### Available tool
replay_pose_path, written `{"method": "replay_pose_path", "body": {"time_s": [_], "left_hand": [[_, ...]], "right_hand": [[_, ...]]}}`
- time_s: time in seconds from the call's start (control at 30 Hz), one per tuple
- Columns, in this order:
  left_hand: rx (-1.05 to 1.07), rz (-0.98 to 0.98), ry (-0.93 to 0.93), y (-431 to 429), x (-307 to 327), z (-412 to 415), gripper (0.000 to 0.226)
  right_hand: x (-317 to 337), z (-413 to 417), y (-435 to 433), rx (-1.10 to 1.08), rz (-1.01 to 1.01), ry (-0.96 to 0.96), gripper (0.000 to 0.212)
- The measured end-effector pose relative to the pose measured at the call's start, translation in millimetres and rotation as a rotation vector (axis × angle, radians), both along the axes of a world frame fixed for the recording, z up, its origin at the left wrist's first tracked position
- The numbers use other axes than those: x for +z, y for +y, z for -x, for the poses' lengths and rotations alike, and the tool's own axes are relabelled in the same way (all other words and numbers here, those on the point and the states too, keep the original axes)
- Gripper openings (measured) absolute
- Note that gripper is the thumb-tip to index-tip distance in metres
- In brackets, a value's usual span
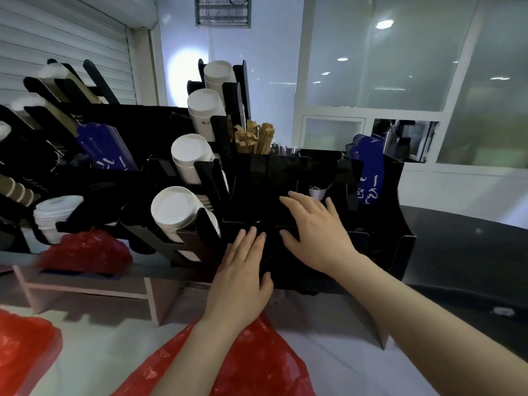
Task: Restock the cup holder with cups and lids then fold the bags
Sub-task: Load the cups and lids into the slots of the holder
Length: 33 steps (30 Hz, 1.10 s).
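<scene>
Currently: left hand (243,270) and right hand (317,232), fingers straight, rest flat on black cup holder (251,178); red bag (257,352) under left forearm.

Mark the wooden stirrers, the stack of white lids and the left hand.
wooden stirrers (254,140): head view, middle of the bundle.
stack of white lids (58,205): head view, on the top lid.
left hand (241,277): head view, back of the hand.

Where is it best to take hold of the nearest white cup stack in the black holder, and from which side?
Grip the nearest white cup stack by its round base end, which faces the camera and stands clear of the black holder. Come from the front and above, along its tilt, fingers round the base. The holder's slats probably block a grip lower down.
</scene>
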<state>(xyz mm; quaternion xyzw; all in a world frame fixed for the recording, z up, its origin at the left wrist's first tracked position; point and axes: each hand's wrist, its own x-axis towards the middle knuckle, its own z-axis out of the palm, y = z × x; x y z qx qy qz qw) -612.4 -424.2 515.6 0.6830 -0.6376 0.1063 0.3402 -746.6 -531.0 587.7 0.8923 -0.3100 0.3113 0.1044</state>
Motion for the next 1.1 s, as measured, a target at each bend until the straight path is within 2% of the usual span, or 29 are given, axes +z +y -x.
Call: {"method": "replay_pose_path", "body": {"time_s": [0.17, 0.27, 0.47, 0.67, 0.97, 1.03, 1.1], "left_hand": [[-0.007, 0.023, -0.037, -23.4, 15.1, 10.5, 0.07], [0.015, 0.008, -0.039, -39.6, 20.0, 15.9, 0.074], [0.066, -0.09, -0.055, -52.6, 10.0, 18.5, 0.093], [0.037, -0.053, -0.062, -52.6, 6.9, 11.8, 0.094], [0.007, -0.029, 0.029, -50.2, 7.7, 13.5, 0.093], [-0.002, -0.006, 0.086, -47.5, 7.6, 14.8, 0.093], [-0.006, 0.004, 0.11, -45.5, 8.0, 14.5, 0.092]], "right_hand": [[-12.1, 61.1, -15.1, -0.179, -0.098, 0.023, 0.056], [-14.3, 78.2, -25.0, -0.216, -0.144, 0.153, 0.055], [-16.8, 57.5, -24.7, -0.314, 0.055, 0.372, 0.059], [-15.3, 50.7, -33.1, -0.281, 0.057, 0.502, 0.048], [-6.8, 50.3, -37.5, -0.227, -0.056, 0.444, 0.045], [-4.8, 46.5, -38.7, -0.206, -0.066, 0.449, 0.056], [-0.3, 42.6, -42.5, -0.215, -0.106, 0.451, 0.078]]}}
